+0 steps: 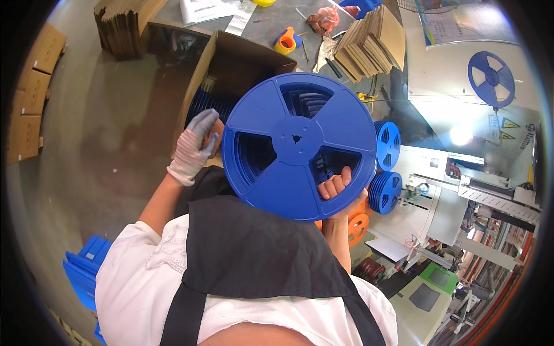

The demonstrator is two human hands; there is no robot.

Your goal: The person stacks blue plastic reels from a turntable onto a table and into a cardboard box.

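Observation:
A stack of large blue plastic reels (297, 138) is in front of my chest, its top face showing a small centre hole and three windows. Through those windows the edges of more blue reels show. My right hand (337, 187) is closed on the stack at its lower right, fingers hooked through a window over the rim. At the stack's left edge, my left hand (196, 147), in a grey and pink striped glove, has its fingers extended and apart, holding nothing. Behind the stack, an open cardboard box (199, 75) has more dark blue reels (210, 104) inside.
Folded cardboard (372, 43) and a tape roll (285, 43) lie on the grey worktable. Smaller blue reels (385, 193) and an orange reel (358, 229) are at right, beside a machine (427, 225). Cartons (34, 92) and blue bins (86, 265) stand on the left.

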